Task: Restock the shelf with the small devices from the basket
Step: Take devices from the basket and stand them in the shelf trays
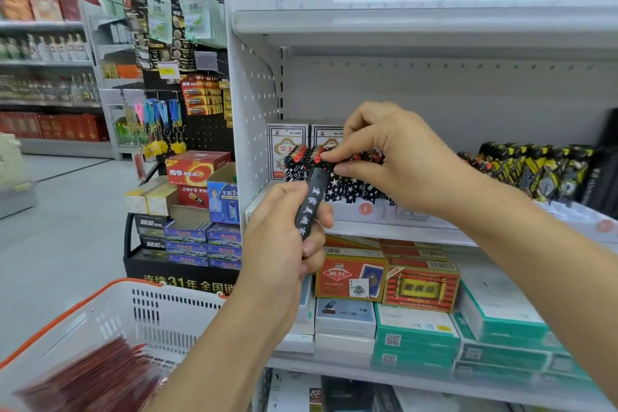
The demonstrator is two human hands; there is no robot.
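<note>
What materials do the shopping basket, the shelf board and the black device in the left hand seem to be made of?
Basket: white moulded plastic with an orange rim, judging by its slotted walls.
Shelf board: probably painted metal, pale grey and smooth, like the perforated side panel.
Black device, gripped by the left hand: likely plastic, matte with white printed characters; it looks like a lighter.

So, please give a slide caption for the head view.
Left hand holds a black lighter; right hand arranges lighters on the shelf.

Left hand (284,237) curled in a raised grip, right hand (388,160) pinching forward, both forearms outstretched.
</note>
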